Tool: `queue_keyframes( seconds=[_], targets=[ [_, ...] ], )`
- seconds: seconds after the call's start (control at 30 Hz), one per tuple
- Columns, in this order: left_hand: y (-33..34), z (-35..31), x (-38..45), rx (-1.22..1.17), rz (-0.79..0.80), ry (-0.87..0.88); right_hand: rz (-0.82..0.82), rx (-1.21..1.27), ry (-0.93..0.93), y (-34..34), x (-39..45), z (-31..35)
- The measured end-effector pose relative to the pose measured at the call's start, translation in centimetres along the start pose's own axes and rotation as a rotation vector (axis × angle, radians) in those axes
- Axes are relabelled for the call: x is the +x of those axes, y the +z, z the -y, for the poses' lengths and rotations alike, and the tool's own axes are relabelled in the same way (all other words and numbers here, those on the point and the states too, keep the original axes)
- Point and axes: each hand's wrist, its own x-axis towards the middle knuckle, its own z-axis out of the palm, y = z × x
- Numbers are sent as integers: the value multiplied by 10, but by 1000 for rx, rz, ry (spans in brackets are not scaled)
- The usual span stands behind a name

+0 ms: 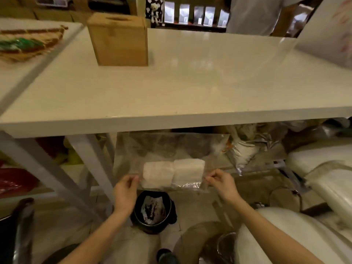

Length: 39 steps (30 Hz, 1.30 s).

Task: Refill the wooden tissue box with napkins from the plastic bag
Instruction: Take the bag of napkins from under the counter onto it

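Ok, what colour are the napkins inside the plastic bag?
White, two stacks of napkins side by side in the clear plastic bag; seen in the head view.

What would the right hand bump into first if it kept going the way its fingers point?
The right hand pinches the plastic bag, fingers pointing left. Going straight on, it would probably meet the napkins inside first, though depth is hard to judge.

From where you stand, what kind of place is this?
Probably a shop's stockroom or back work area. A white table holds a wooden tissue box, bulk plastic-wrapped packs crowd the floor, and foil pouches line a shelf behind.
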Motion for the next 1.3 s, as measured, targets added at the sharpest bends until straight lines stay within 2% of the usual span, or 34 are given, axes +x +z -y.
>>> queue_keyframes(
  seconds=[0.2,0.43,0.57,0.73,0.87,1.17,1.3],
  targets=[
    [-52,-52,-45,109,46,222,14,16,-56,-56,-60,58],
    [-104,-135,-70,17,75,446,-33,29,-225,-122,-89,146],
    [-120,-184,-64,-58,8,520,-61,125,-274,-148,-89,184],
    [-125,-240,-42,-65,-37,489,-94,194,-320,-172,-59,222],
    [-120,-273,-12,-58,-70,476,-132,136,-332,-189,-13,243],
    [-79,-298,78,-79,57,318,5,-65,-238,-204,96,258],
    [-59,-298,111,-62,109,187,77,-87,-164,-209,139,257]
  ],
)
